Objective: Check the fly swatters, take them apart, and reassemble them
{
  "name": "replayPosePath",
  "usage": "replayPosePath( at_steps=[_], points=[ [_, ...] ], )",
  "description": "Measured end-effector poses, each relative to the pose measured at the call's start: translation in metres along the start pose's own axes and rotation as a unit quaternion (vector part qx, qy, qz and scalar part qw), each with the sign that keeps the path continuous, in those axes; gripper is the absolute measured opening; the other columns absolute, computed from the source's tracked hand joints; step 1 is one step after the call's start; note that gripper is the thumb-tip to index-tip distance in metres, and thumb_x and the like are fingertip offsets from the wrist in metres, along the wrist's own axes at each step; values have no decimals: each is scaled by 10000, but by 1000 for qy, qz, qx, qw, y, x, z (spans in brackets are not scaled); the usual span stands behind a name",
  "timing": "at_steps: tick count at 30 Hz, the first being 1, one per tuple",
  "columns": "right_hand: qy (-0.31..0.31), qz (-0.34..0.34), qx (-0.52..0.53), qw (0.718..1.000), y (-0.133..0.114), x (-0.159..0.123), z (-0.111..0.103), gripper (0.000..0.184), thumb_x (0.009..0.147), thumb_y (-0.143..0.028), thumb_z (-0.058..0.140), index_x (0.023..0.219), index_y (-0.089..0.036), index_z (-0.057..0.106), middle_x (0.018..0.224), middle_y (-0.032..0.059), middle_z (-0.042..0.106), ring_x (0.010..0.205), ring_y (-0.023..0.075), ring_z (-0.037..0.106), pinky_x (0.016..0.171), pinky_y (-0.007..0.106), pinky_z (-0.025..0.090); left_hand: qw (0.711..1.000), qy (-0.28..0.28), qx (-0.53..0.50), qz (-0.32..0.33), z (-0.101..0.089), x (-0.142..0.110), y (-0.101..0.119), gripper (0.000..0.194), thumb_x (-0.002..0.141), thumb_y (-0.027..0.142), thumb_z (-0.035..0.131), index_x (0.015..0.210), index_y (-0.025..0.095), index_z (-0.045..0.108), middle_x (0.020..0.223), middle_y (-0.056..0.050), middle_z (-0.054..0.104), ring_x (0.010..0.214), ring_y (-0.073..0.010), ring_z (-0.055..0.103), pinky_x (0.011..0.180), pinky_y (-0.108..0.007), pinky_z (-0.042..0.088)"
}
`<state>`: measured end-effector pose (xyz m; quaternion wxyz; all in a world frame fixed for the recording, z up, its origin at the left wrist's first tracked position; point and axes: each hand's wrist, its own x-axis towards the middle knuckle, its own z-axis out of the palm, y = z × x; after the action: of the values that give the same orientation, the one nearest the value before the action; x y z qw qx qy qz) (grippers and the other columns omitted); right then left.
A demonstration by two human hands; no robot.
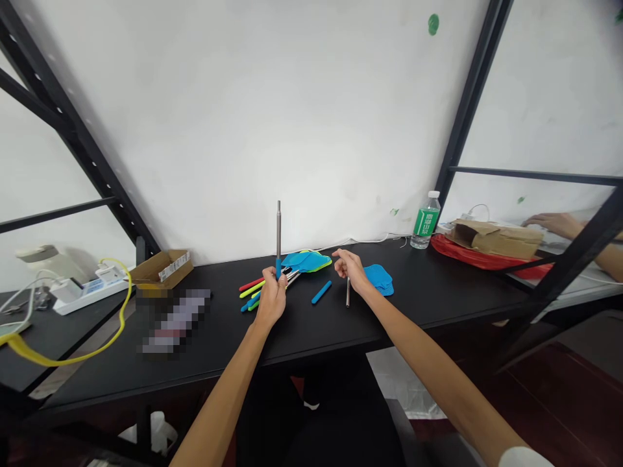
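Observation:
My left hand [272,298] is closed round the blue grip [278,268] of a slim telescopic metal rod [279,227], which stands upright with its bare tip up. My right hand [349,267] hovers over the table with fingers loosely bent and apart. Under its palm a second metal rod [348,295] shows in part; whether the hand touches it I cannot tell. A loose blue handle [321,292] lies between my hands. Right of them is a stack of flat blue swatter heads [379,279]. Behind my left hand lie several fly swatters [306,261] with coloured handles.
An open cardboard box [163,269] and a blurred patch [178,321] are on the black table [302,334] at left. A yellow cable [124,311] hangs by a power strip [90,295]. At right stand a water bottle [426,220] and a brown carton [496,238]; another person's hand [552,222] is beyond.

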<state>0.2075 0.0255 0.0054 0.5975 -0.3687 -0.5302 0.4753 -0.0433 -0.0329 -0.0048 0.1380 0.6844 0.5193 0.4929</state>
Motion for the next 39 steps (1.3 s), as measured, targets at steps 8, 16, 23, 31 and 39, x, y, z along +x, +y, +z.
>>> replayPosePath(
  at_steps=[8,16,23,31,39],
  points=[
    [1,-1,-12,1000,-2,-2,1,446,781,-632,610,892,-202,652,574,-12,578,427,104,453,403,242,301,1000,-13,6,-1,-1,0,0,308,1002,484,304,1129,205,340,868,-29,587,742,-209,609,715,-349,463],
    [-2,-12,2,1000,1,0,0,419,792,-602,609,901,-200,655,559,-20,572,419,100,451,397,234,291,983,-110,134,65,-6,-3,7,352,1016,437,270,1215,195,432,922,-70,629,853,-264,641,747,-361,447],
    [1,-10,12,1000,1,0,0,419,778,-609,630,918,-214,633,556,-25,574,415,99,442,398,233,284,973,-113,175,99,-8,-4,12,391,1030,413,230,1110,217,559,906,-72,661,894,-264,652,747,-346,443],
    [-8,-4,9,1000,4,3,-1,392,762,-526,657,969,-193,679,592,-25,577,423,89,443,398,232,274,970,-117,190,99,-6,-2,9,349,1008,389,314,1195,213,551,915,-71,680,886,-267,664,761,-351,469],
    [36,-62,-169,983,8,0,-3,300,820,-439,583,985,-207,678,654,1,638,451,117,479,465,256,376,972,-100,193,91,-6,-1,5,349,1008,378,323,1219,216,549,1023,-90,697,957,-283,666,808,-381,483]
  ],
)
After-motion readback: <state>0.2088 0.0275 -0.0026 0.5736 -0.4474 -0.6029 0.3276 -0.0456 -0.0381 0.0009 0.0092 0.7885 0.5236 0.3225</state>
